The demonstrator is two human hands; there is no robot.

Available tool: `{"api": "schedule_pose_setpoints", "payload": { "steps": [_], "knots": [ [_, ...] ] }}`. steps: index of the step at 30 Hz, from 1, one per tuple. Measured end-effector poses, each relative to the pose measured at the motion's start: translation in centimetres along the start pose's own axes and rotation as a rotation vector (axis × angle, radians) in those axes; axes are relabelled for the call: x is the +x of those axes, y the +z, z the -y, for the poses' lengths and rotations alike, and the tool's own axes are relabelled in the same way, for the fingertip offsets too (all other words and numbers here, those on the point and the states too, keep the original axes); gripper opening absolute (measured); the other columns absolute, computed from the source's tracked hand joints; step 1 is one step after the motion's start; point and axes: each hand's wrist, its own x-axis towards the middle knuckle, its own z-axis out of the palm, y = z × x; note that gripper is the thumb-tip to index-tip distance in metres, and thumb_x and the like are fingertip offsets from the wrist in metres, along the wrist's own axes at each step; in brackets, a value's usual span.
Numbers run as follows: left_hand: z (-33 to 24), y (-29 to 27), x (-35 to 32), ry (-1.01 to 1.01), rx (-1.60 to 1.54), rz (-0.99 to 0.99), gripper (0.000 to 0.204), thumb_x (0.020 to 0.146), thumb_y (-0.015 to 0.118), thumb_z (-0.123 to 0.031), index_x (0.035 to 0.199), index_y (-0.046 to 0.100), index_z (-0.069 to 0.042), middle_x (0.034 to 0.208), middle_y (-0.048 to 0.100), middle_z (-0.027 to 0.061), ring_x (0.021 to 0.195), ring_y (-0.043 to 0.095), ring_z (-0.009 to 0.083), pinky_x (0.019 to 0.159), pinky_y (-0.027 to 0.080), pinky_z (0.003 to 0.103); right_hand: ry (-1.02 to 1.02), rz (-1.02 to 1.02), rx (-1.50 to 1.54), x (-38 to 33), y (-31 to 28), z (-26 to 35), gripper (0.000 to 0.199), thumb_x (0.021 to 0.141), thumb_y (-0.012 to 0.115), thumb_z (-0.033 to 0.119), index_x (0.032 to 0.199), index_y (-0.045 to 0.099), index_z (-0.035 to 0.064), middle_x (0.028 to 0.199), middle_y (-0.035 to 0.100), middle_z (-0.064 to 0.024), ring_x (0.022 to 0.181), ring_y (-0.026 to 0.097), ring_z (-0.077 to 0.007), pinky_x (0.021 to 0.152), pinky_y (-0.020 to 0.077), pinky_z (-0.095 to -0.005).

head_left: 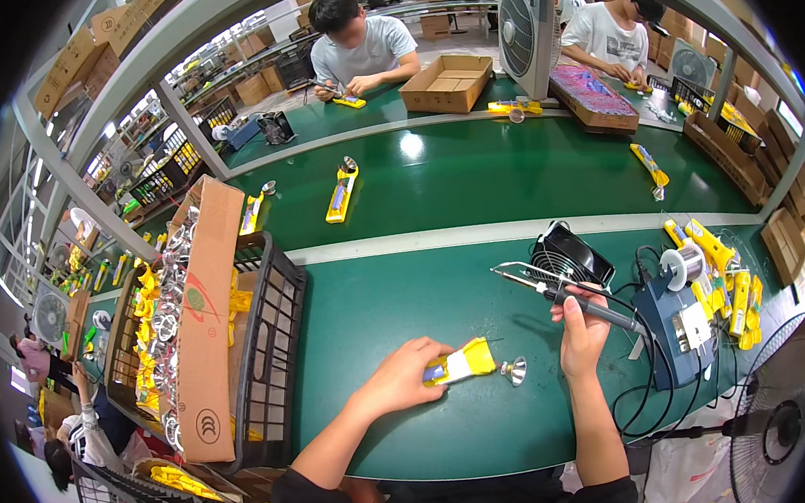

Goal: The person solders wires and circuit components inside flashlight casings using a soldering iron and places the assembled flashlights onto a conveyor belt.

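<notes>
My left hand (402, 377) rests on the green bench with its fingers closed round a yellow flashlight housing (475, 358). A silver reflector cup (514, 371) lies at the right end of that housing, and a thin wire sticks up near it. In my right hand (584, 335) is a soldering iron (606, 314) with a dark handle, held above the bench and pointing left. Its tip is up and away from the housing. Close beyond the tip stands a black iron holder (573, 255) with a coil.
To the right sit a blue soldering station (670, 319), a solder spool (684, 262) and piled yellow housings (740, 304). A black crate (272, 354) with a cardboard box (209, 332) fills the left. Beyond runs a green belt (406, 187) carrying flashlights; two people work across it.
</notes>
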Motion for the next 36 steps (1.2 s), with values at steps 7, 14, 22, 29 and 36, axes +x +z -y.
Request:
{"api": "schedule_pose_setpoints", "payload": {
  "steps": [7,14,22,29,36],
  "knots": [
    [1.2,-0.1,-0.1,0.207,-0.119,0.007,0.033,0.069,0.062,-0.017,0.100,0.056,-0.007,0.093,0.056,0.0072,0.087,0.051,0.0234,0.077,0.040,0.032,-0.015,-0.036,-0.133,-0.1,-0.7,-1.1,0.018,0.079,0.054,0.009,0.092,0.046,-0.0009,0.077,0.051,-0.0065,0.064,0.051,-0.0103,0.056,0.0419,-0.0211],
    [1.7,0.7,-0.2,0.219,-0.297,-0.094,0.017,0.077,0.054,-0.014,0.091,0.061,-0.007,0.084,0.058,0.0061,0.080,0.052,0.0220,0.074,0.039,0.031,-0.061,-0.053,-0.211,0.3,-1.0,-1.7,0.018,0.081,0.052,0.009,0.094,0.046,-0.0018,0.080,0.051,-0.0071,0.064,0.051,-0.0109,0.055,0.0413,-0.0212],
    [2.8,1.2,0.2,-0.044,-0.748,-0.041,0.011,0.075,0.060,-0.007,0.083,0.057,-0.001,0.079,0.061,0.0065,0.076,0.057,0.0113,0.070,0.045,0.024,-0.228,0.001,-0.259,0.0,-1.8,-0.9,0.026,0.082,0.054,0.017,0.096,0.045,-0.0025,0.079,0.051,-0.0078,0.063,0.050,-0.0116,0.054,0.0393,-0.0209],
    [3.2,0.7,0.4,0.031,-0.702,-0.038,0.006,0.072,0.062,-0.008,0.075,0.062,-0.003,0.076,0.062,0.0052,0.074,0.056,0.0124,0.068,0.044,0.025,-0.432,-0.045,-0.306,-4.0,1.0,4.2,0.038,0.075,0.060,0.025,0.096,0.039,0.0005,0.083,0.044,-0.0073,0.065,0.044,-0.0123,0.057,0.0408,-0.0229],
    [3.7,1.2,0.5,0.228,-0.577,-0.110,0.009,0.067,0.064,-0.015,0.073,0.064,-0.008,0.078,0.057,0.0027,0.076,0.053,0.0170,0.070,0.041,0.029,-0.474,-0.227,-0.525,-11.5,3.3,4.8,0.042,0.074,0.060,0.035,0.082,0.031,0.0058,0.066,0.039,-0.0042,0.059,0.040,-0.0124,0.053,0.0387,-0.0251]
  ]
}}
